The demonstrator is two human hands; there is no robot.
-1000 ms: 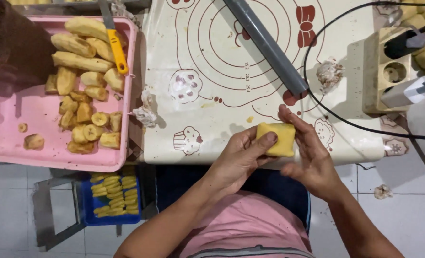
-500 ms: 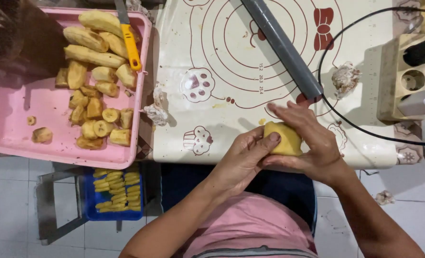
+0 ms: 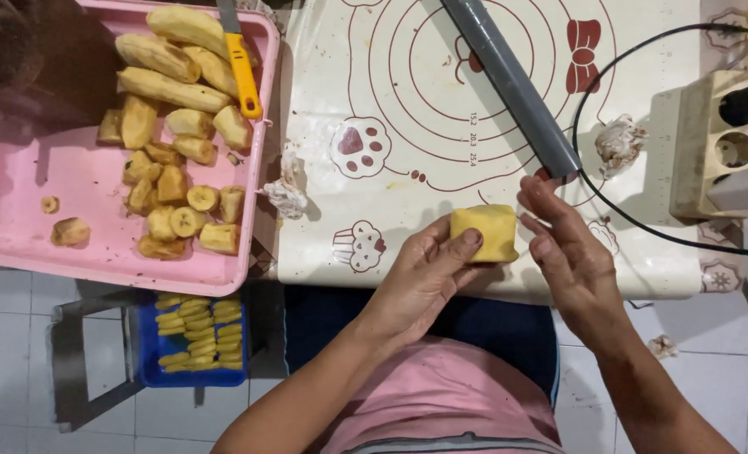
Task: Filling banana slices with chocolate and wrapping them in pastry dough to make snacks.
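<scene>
A pale baking mat (image 3: 475,101) with printed circles is covering the desk, and a grey tube (image 3: 512,84) is lying across it toward the far edge, while a pink tray (image 3: 46,210) of peeled banana pieces (image 3: 172,168) is sitting at the left side with a yellow-handled knife (image 3: 241,63) on top. At the near edge of the mat, the left hand (image 3: 424,277) is grasping a yellow dough block (image 3: 485,233) with thumb and fingers. The right hand (image 3: 567,248) is staying open just beside the block, its fingers not closing on it.
</scene>
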